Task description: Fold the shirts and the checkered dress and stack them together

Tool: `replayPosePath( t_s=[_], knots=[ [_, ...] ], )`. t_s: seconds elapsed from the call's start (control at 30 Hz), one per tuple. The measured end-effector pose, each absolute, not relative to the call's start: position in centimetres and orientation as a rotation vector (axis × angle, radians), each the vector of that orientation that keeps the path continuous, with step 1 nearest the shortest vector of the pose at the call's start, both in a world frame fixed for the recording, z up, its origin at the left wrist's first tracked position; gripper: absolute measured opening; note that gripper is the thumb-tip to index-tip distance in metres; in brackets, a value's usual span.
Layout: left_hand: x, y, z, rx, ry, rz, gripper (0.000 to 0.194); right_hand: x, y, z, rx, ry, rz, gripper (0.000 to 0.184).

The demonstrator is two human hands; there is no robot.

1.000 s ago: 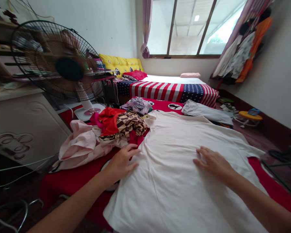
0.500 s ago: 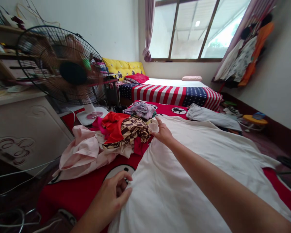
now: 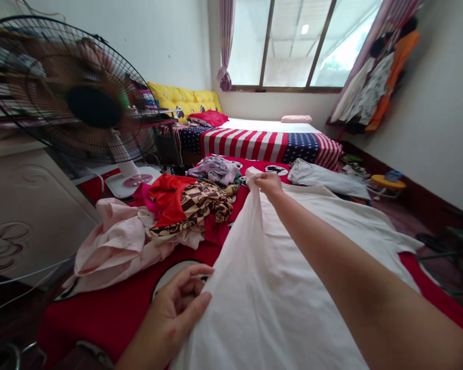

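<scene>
A white shirt point(image 3: 304, 267) lies spread over the red bedding in front of me. At its far left part, my right hand point(image 3: 269, 185) is closed on a bunched bit of the cloth and holds it raised, so a fold runs down toward me. My left hand point(image 3: 181, 303) rests at the near left edge of the shirt, its fingers loosely curled and thumb apart from the index finger. Its fingertips touch or nearly touch the edge. To the left is a pile with a pale pink garment point(image 3: 111, 241) and a red and brown checked garment point(image 3: 200, 205).
A fan point(image 3: 94, 107) with blurred blades stands at the left by a white cabinet point(image 3: 34, 205). A lilac garment point(image 3: 218, 169) and a grey folded garment point(image 3: 324, 180) lie farther back. Behind is a bed with a striped, starred cover point(image 3: 250, 144). A yellow stool point(image 3: 388, 182) stands right.
My right hand has closed on the shirt's far left part and lifted it, moving slightly right. My left hand stays near the edge. The view has shifted, so the surroundings appear farther left.
</scene>
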State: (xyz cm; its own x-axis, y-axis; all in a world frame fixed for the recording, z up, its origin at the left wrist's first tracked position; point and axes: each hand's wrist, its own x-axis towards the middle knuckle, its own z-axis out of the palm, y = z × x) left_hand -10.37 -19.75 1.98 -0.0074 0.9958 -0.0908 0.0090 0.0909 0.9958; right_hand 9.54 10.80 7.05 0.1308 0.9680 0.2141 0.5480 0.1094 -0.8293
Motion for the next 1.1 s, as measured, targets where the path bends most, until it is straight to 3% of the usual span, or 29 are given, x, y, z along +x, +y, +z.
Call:
replayPosePath(
  t_s=[0.13, 0.23, 0.5, 0.6, 0.7, 0.87, 1.03, 1.1],
  knots=[
    [-6.9, -19.0, 4.9, 1.276, 1.219, 1.038, 0.036, 12.9, 11.3, 7.1, -1.439, -1.182, 0.768, 0.021],
    [-3.9, -18.7, 6.4, 1.431, 1.19, 0.908, 0.034, 15.9, 11.2, 6.6, -1.414, -0.984, 0.823, 0.014],
    [2.4, -18.0, 7.2, 1.507, 1.005, 0.765, 0.034, 22.1, 9.5, 3.5, -1.471, -0.841, 0.912, 0.021],
    [3.9, -17.6, 7.2, 1.478, 0.948, 0.716, 0.032, 24.1, 8.1, 2.7, -1.567, -0.91, 0.892, 0.018],
    [5.2, -17.5, 6.9, 1.477, 0.894, 0.653, 0.032, 26.0, 5.8, 2.9, -1.667, -1.041, 0.8, 0.029],
    [6.1, -18.0, 5.9, 1.518, 0.77, 0.565, 0.047, 27.1, -1.8, 4.0, -1.702, -1.397, 0.787, 0.028],
    [2.9, -18.8, 4.8, 1.713, 0.946, 0.73, 0.033, 26.7, -11.2, 3.9, -1.696, -1.861, 0.941, 0.051],
    [0.9, -19.4, 4.2, 1.793, 1.118, 0.714, 0.04, 26.4, -14.0, 3.7, -1.691, -1.909, 0.998, 0.056]
  ],
)
